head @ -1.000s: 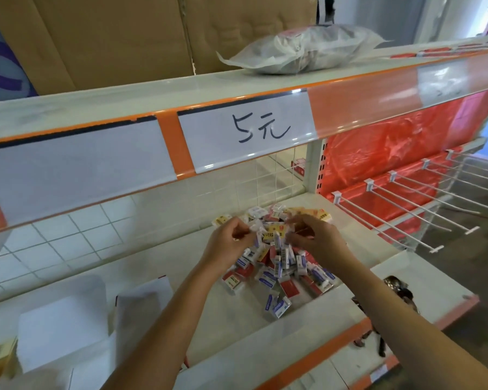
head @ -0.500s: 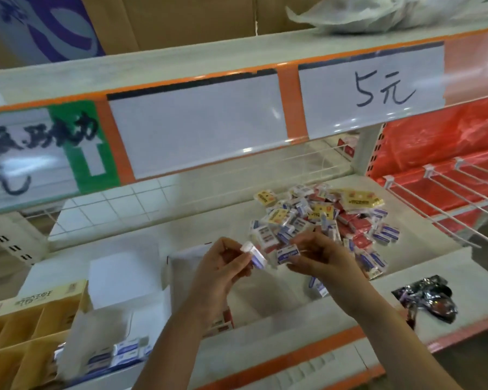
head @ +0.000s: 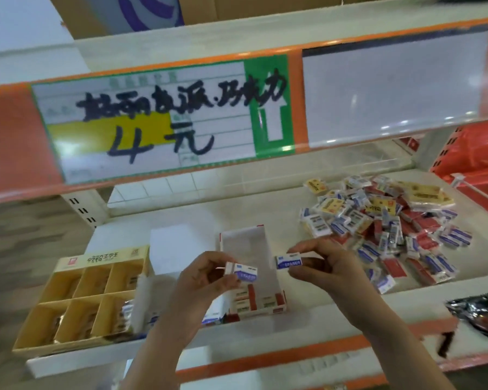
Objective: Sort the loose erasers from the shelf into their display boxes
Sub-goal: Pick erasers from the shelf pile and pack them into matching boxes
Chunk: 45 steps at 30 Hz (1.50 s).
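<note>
Bright, even daylight, soft faint shadows, white glare on the plastic price strip (head: pixel 392 91) toward 1 o'clock, motion blur throughout, wide-angle bending at the edges

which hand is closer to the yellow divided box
Left. The left hand, pinching a blue-and-white eraser, sits just right of the yellow divided box. The right hand, pinching another eraser, is farther right, beside the loose pile.
</note>
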Each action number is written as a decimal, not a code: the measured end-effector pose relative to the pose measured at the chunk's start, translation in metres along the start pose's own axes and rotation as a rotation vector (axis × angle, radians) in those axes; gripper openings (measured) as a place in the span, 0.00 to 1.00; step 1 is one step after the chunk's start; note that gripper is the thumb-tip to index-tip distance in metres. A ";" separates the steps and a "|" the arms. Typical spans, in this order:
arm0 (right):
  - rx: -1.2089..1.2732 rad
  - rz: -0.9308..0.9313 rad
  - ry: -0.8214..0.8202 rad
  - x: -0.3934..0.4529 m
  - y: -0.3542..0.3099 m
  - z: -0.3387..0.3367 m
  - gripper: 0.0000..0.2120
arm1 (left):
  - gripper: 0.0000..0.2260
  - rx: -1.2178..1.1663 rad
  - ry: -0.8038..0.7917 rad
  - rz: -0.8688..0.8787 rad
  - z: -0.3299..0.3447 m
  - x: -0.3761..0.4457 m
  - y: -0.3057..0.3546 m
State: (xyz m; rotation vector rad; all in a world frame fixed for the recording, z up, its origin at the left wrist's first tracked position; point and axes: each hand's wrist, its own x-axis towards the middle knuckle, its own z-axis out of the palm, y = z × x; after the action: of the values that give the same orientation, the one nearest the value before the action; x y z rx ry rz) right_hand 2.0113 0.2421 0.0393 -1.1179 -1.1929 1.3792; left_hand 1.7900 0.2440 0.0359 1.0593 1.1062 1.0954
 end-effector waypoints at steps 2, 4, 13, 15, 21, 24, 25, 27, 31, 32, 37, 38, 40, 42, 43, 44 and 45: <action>-0.076 0.018 -0.014 0.003 0.004 0.011 0.10 | 0.08 0.055 0.058 0.006 -0.014 -0.006 0.000; -0.161 0.029 -0.040 0.006 0.007 0.021 0.09 | 0.10 0.149 0.116 0.034 -0.029 -0.011 0.000; -0.512 -0.105 -0.127 0.020 0.015 0.071 0.08 | 0.07 0.175 0.221 0.031 -0.078 -0.037 0.004; -0.574 -0.141 -0.166 0.023 0.017 0.082 0.08 | 0.09 0.194 0.221 0.035 -0.088 -0.041 0.005; -0.938 -0.235 -0.266 0.031 0.032 0.110 0.08 | 0.10 0.336 0.216 0.033 -0.111 -0.050 0.004; -1.037 -0.239 -0.290 0.031 0.036 0.119 0.06 | 0.06 0.421 0.221 0.051 -0.123 -0.050 0.003; -1.066 -0.245 -0.300 0.032 0.035 0.121 0.07 | 0.06 0.444 0.222 0.052 -0.126 -0.051 0.003; -1.116 -0.271 -0.317 0.032 0.035 0.125 0.07 | 0.06 0.489 0.225 0.052 -0.131 -0.051 0.003; -1.168 -0.276 -0.315 0.033 0.035 0.132 0.07 | 0.07 0.531 0.215 0.067 -0.137 -0.051 0.005; -1.173 -0.267 -0.317 0.032 0.035 0.134 0.07 | 0.07 0.537 0.210 0.072 -0.138 -0.051 0.006; -1.212 -0.213 -0.311 0.029 0.031 0.137 0.09 | 0.07 0.590 0.177 0.098 -0.141 -0.050 0.010; -1.222 -0.196 -0.307 0.028 0.030 0.136 0.10 | 0.07 0.605 0.169 0.100 -0.141 -0.049 0.011; -1.244 -0.165 -0.300 0.026 0.029 0.137 0.10 | 0.07 0.631 0.155 0.108 -0.141 -0.048 0.012; -1.260 -0.149 -0.287 0.025 0.029 0.137 0.10 | 0.08 0.650 0.147 0.115 -0.140 -0.048 0.013; -1.274 -0.145 -0.282 0.025 0.029 0.138 0.10 | 0.08 0.654 0.142 0.118 -0.140 -0.047 0.014; -1.294 -0.144 -0.279 0.024 0.029 0.138 0.11 | 0.08 0.657 0.135 0.120 -0.140 -0.047 0.014; -1.316 -0.142 -0.279 0.024 0.029 0.139 0.11 | 0.08 0.658 0.127 0.121 -0.139 -0.046 0.014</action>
State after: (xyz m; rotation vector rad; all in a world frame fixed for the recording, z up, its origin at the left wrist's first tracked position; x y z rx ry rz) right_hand 1.8685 0.2481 0.0239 -1.6400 -2.4610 0.5137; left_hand 1.6458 0.2127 0.0370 1.5993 1.5777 0.9144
